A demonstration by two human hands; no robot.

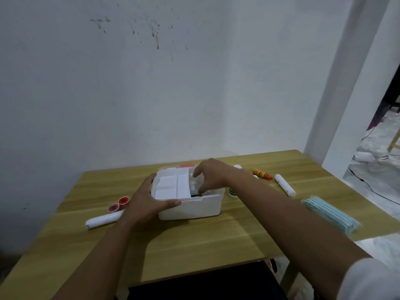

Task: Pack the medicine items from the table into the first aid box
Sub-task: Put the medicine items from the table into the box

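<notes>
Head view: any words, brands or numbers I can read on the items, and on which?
None can be read.
White roll, left of the box: faint bluish marks at its end, blurred.
White roll, on the right: small marks, too blurred.
Orange bottle: label too small.
Green-striped bottle: no letters to make out.
Masks: no print shows.
</notes>
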